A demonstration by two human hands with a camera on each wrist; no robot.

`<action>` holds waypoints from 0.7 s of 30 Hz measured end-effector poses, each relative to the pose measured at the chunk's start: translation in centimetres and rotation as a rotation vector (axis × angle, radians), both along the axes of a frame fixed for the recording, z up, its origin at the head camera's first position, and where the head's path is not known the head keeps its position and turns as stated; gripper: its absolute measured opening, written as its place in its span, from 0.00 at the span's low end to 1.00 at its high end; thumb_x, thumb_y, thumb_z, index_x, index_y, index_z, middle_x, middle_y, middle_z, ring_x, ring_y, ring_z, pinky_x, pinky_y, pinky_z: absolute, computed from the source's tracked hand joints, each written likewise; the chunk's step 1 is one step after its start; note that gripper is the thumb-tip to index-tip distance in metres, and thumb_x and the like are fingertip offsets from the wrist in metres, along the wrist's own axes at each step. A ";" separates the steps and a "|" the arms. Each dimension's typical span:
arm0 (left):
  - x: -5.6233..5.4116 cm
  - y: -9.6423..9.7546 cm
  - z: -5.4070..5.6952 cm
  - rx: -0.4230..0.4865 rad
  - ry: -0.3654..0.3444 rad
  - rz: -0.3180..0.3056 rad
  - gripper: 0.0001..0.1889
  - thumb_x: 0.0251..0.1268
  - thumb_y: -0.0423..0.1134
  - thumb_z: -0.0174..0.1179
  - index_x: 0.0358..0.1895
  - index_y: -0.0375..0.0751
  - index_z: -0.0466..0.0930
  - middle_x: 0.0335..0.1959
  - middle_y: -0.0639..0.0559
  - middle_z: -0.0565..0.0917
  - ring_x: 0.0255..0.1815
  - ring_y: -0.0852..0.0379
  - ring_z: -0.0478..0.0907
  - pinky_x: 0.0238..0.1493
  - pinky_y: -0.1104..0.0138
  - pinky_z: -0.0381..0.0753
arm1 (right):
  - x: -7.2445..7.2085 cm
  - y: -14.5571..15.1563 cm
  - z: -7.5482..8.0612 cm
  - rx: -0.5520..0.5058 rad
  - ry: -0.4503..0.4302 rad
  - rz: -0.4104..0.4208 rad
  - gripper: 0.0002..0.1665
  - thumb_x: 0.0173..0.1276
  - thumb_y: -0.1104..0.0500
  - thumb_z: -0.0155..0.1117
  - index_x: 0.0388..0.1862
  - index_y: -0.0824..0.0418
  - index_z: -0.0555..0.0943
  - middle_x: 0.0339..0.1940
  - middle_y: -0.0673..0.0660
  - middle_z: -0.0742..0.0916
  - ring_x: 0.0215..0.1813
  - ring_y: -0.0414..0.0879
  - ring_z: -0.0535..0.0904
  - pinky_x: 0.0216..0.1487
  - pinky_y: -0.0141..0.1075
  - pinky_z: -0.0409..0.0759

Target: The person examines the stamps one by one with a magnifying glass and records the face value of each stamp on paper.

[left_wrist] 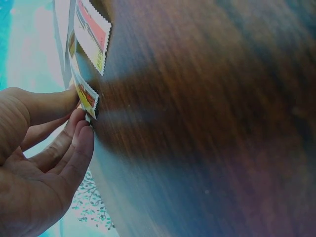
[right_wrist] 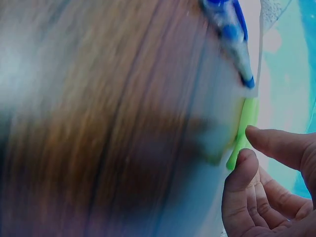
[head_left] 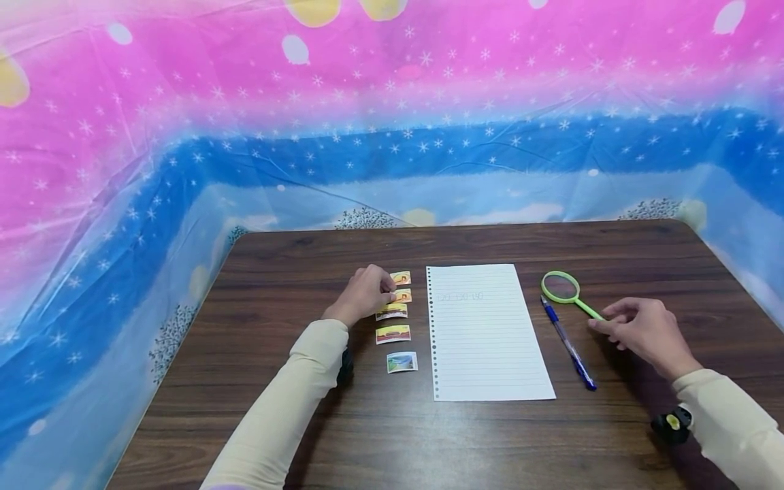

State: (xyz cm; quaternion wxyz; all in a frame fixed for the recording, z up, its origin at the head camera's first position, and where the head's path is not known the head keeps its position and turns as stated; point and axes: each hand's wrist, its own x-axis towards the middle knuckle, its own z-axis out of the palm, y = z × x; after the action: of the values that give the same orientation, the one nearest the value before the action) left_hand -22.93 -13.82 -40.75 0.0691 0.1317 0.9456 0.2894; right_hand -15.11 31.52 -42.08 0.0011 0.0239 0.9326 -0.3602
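Note:
In the head view, several postage stamps lie in a column left of a lined paper sheet [head_left: 484, 340]. My left hand [head_left: 365, 292] is at the far end of that column, its thumb and fingers pinching the left edge of a yellow-and-red stamp [left_wrist: 86, 98]. Another yellow stamp [head_left: 401, 278] lies just beyond it. Nearer me are two yellow-and-maroon stamps, one of them the maroon-banded stamp [head_left: 393, 333], and a blue-green landscape stamp [head_left: 401, 362]. On the right, my right hand [head_left: 646, 333] pinches the handle end of a green magnifying glass [head_left: 589, 307] between thumb and index finger.
A blue pen [head_left: 568, 344] lies between the paper and my right hand. Faint handwriting crosses the upper part of the sheet. The brown wooden table [head_left: 490, 442] is bordered by a pink and blue patterned cloth [head_left: 392, 150] at the back and sides.

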 end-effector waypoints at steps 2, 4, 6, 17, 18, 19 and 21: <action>-0.1 0.0 -0.1 -0.001 0.001 0.000 0.05 0.69 0.32 0.66 0.43 0.36 0.88 0.42 0.46 0.86 0.43 0.52 0.83 0.47 0.58 0.83 | -0.1 0.3 -0.2 0.004 -0.008 -0.008 0.25 0.67 0.51 0.73 0.47 0.73 0.82 0.28 0.56 0.88 0.26 0.47 0.84 0.25 0.39 0.82; -0.1 0.0 -0.1 -0.001 0.001 0.001 0.05 0.69 0.32 0.65 0.43 0.36 0.88 0.42 0.45 0.86 0.43 0.52 0.83 0.47 0.58 0.83 | -0.1 0.5 -0.4 0.005 -0.020 -0.014 0.26 0.67 0.50 0.73 0.47 0.73 0.82 0.28 0.56 0.88 0.26 0.47 0.83 0.25 0.39 0.81; -0.1 0.0 -0.1 -0.001 0.002 0.001 0.05 0.69 0.32 0.65 0.43 0.36 0.88 0.42 0.45 0.86 0.43 0.52 0.83 0.48 0.58 0.83 | -0.2 0.6 -0.5 0.006 -0.030 -0.019 0.27 0.68 0.49 0.72 0.48 0.74 0.82 0.28 0.56 0.88 0.26 0.47 0.83 0.24 0.39 0.81; -0.1 0.1 -0.1 0.003 -0.005 -0.002 0.06 0.69 0.32 0.65 0.44 0.35 0.88 0.42 0.45 0.86 0.43 0.52 0.83 0.48 0.58 0.83 | -0.4 0.8 -1.0 -0.016 -0.044 -0.030 0.27 0.68 0.49 0.71 0.48 0.74 0.83 0.27 0.55 0.87 0.25 0.47 0.82 0.24 0.39 0.81; -0.1 0.1 -0.1 0.004 -0.005 0.000 0.06 0.69 0.32 0.65 0.44 0.35 0.88 0.43 0.45 0.86 0.43 0.52 0.83 0.48 0.58 0.83 | -0.4 0.8 -1.0 -0.016 -0.042 -0.031 0.26 0.69 0.50 0.71 0.47 0.74 0.83 0.26 0.55 0.87 0.25 0.47 0.82 0.24 0.39 0.81; -0.1 0.1 -0.1 0.003 -0.005 0.002 0.06 0.70 0.32 0.65 0.45 0.35 0.88 0.43 0.45 0.86 0.44 0.52 0.83 0.48 0.58 0.83 | -0.5 0.8 -1.0 -0.017 -0.040 -0.032 0.25 0.70 0.50 0.70 0.47 0.74 0.84 0.26 0.55 0.87 0.25 0.47 0.82 0.24 0.39 0.82; -0.1 0.1 0.0 0.003 -0.006 0.007 0.06 0.70 0.32 0.65 0.45 0.35 0.88 0.43 0.45 0.86 0.44 0.52 0.82 0.49 0.58 0.83 | -0.6 0.8 -0.9 -0.017 -0.039 -0.030 0.22 0.71 0.52 0.69 0.45 0.74 0.84 0.26 0.55 0.87 0.25 0.47 0.82 0.24 0.39 0.82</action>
State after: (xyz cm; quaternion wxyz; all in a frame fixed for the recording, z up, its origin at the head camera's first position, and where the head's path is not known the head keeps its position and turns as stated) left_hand -23.00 -13.73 -40.76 0.0707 0.1277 0.9454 0.2914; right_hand -15.71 32.29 -43.02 0.0139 0.0449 0.9288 -0.3675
